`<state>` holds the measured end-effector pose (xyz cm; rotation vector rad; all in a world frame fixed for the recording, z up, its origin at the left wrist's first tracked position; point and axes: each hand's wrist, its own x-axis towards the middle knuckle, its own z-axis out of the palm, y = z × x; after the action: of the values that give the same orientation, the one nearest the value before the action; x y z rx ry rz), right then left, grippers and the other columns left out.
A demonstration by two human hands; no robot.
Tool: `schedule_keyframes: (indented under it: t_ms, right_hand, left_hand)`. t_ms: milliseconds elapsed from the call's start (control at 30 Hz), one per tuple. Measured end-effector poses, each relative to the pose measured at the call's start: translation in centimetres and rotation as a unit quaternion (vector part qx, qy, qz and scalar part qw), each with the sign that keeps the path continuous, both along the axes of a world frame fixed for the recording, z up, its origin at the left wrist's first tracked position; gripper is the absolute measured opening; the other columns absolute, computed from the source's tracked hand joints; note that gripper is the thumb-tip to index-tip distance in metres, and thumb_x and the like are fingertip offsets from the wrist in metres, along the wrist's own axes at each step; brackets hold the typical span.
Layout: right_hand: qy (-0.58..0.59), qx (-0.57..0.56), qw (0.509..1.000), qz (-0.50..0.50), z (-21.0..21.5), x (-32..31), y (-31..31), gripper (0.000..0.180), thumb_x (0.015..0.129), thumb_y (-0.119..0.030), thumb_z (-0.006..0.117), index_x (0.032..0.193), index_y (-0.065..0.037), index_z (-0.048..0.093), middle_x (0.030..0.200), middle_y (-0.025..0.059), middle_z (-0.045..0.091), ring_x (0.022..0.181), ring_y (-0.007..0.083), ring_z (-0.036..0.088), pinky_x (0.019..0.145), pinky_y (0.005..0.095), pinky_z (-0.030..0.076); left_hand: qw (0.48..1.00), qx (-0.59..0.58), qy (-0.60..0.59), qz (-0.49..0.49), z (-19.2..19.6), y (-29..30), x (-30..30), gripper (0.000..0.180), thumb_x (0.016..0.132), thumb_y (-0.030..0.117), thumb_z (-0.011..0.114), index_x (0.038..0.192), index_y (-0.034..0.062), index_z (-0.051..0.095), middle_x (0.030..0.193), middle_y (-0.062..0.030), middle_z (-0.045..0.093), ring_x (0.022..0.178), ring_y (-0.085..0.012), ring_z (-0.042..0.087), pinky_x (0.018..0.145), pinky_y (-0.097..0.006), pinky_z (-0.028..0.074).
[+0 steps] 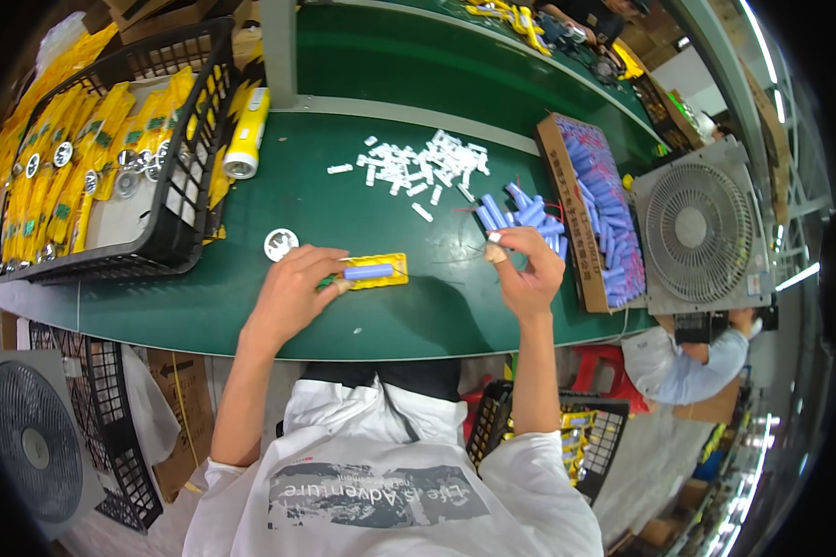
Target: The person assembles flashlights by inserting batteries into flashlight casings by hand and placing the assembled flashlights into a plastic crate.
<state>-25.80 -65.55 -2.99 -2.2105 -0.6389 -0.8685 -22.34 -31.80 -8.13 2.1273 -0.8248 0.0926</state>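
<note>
My left hand [293, 290] is closed on a yellow flashlight housing [399, 270] lying on the green table. Inside the housing rests a blue cylindrical battery [370, 271], and a bit of green shows beside my fingers. A round silver-white flashlight head [280, 244] lies just beyond that hand. To the right, my right hand [535, 271] is raised above the table, pinching a small white piece [494, 238] between thumb and forefinger. Loose blue batteries [520, 212] with thin wires lie right behind it. A scattered pile of small white pieces [423, 165] spreads farther back.
A cardboard box [571, 213] full of blue batteries stands at right, beside a box fan [698, 227]. At left, a black crate [184, 209] holds yellow flashlight parts, with a yellow flashlight [247, 135] next to it. Other people work at the far right and back.
</note>
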Motion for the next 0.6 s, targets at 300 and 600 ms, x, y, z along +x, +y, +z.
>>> schedule_keyframes:
  t_ms: [300, 600]
  right_hand:
    - [0.305, 0.400, 0.858, -0.103, -5.7, -6.7, 0.5, 0.021, 0.098, 0.000, 0.070, 0.118, 0.006, 0.069, 0.101, 0.0100, 0.075, 0.090, 0.0135, 0.070, 0.082, 0.0268, 0.056]
    - [0.454, 0.103, 0.885, 0.028, -2.7, 1.5, 3.1, 0.019, 0.093, -0.008, 0.079, 0.109, 0.002, 0.077, 0.094, 0.0072, 0.077, 0.082, 0.0113, 0.070, 0.076, 0.0270, 0.057]
  left_hand:
    - [0.991, 0.025, -0.096, 0.091, 0.3, -1.4, -1.5, 0.029, 0.083, 0.018, 0.084, 0.108, 0.0060, 0.076, 0.114, -0.0076, 0.075, 0.104, -0.0282, 0.068, 0.093, -0.041, 0.053]
    - [0.995, 0.018, -0.059, 0.074, -0.8, -1.5, -1.4, 0.032, 0.080, 0.020, 0.086, 0.108, 0.0074, 0.075, 0.114, -0.0042, 0.074, 0.105, -0.0261, 0.067, 0.093, -0.040, 0.051]
